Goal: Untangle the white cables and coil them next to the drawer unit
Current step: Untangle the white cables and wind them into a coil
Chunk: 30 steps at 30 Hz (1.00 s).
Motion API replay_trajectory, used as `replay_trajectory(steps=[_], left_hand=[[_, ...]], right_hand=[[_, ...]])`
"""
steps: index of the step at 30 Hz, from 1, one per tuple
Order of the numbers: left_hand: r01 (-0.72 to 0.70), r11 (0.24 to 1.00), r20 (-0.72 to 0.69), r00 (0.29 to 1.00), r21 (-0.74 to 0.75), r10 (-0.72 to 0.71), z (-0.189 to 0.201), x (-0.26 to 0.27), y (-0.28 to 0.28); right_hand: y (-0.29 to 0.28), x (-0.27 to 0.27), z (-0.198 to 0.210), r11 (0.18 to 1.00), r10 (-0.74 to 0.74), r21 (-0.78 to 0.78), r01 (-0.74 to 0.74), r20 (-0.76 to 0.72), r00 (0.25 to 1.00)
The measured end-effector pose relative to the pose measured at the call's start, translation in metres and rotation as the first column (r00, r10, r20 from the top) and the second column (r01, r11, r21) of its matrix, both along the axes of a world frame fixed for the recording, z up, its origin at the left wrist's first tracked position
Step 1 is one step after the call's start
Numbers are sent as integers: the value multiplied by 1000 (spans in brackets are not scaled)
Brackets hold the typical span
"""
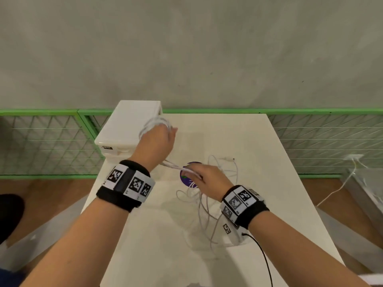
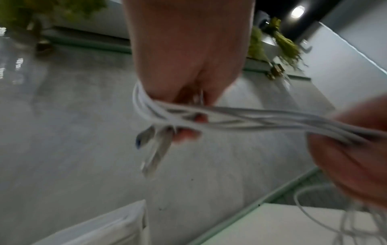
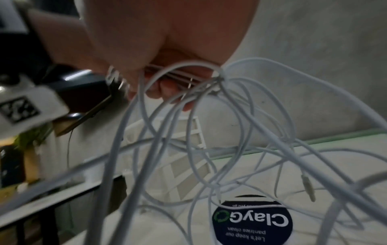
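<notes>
My left hand is raised beside the white drawer unit and grips a small coil of white cable wound round its fingers. Taut strands run from it down to my right hand, which pinches them above the table. Below the right hand a loose tangle of white cables hangs and lies on the white table. In the right wrist view the loops spread from the fingers. Plugs dangle from the left hand's coil.
A round dark sticker lies on the table under the cables. A green mesh fence runs behind the table, with a grey wall above. Another white cable hangs at the right off the table.
</notes>
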<state>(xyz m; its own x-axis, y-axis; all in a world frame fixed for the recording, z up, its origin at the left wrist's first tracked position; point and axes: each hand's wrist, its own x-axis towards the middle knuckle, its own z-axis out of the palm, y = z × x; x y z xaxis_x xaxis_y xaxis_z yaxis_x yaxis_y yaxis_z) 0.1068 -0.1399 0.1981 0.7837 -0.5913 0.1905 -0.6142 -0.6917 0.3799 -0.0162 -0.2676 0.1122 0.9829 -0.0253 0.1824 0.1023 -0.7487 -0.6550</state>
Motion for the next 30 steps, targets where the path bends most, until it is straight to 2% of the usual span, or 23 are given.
replay_trajectory(steps=[1, 2, 3, 4, 5, 7, 9, 13, 16, 19, 22, 25, 27, 30], left_hand=[[11, 990, -64, 998, 143, -2, -5, 0, 0], [57, 983, -228, 974, 175, -16, -8, -3, 1], [121, 982, -451, 892, 143, -44, -8, -10, 3], [170, 982, -639, 765, 78, -82, -8, -17, 4], [211, 977, -758, 640, 17, -125, -6, -26, 5], [273, 956, -852, 471, -106, -229, -1, -42, 4], [251, 934, -858, 385, -256, -339, 3, -49, 1], [22, 876, -794, 412, -481, -447, 9, -41, 2], [-180, 770, -754, 428, -612, -499, 20, -34, 6], [-254, 668, -685, 507, -699, -523, 32, -28, 13], [-251, 671, -668, 568, -697, -481, 35, -31, 16], [-269, 680, -682, 570, -682, -458, 32, -38, 15], [-293, 677, -698, 552, -675, -457, 31, -41, 13], [-245, 731, -719, 531, -637, -448, 32, -48, 8]], right_hand=[[-3, 0, 4, 997, -40, 60, 38, 26, 999], [-7, 0, 8, 990, -71, 122, 64, 52, 996], [-12, -1, 11, 981, -100, 171, 87, 67, 993], [-17, -1, 14, 972, -123, 212, 104, 77, 989], [-22, -1, 15, 965, -139, 234, 118, 77, 987], [-28, 1, 15, 968, -156, 213, 133, 97, 983], [-31, 3, 14, 975, -191, 141, 173, 130, 973], [-33, -3, 4, 957, -289, 26, 288, 111, 951], [-40, -14, -18, 945, -319, -51, 324, 91, 943], [-47, -29, -28, 937, -346, -57, 345, -17, 938], [-56, -35, -27, 919, -395, -67, 390, -113, 912], [-66, -34, -27, 915, -401, -25, 403, -166, 901], [-65, -35, -21, 909, -385, 133, 396, -98, 918], [-48, -29, 5, 899, -375, 287, 330, 115, 920]])
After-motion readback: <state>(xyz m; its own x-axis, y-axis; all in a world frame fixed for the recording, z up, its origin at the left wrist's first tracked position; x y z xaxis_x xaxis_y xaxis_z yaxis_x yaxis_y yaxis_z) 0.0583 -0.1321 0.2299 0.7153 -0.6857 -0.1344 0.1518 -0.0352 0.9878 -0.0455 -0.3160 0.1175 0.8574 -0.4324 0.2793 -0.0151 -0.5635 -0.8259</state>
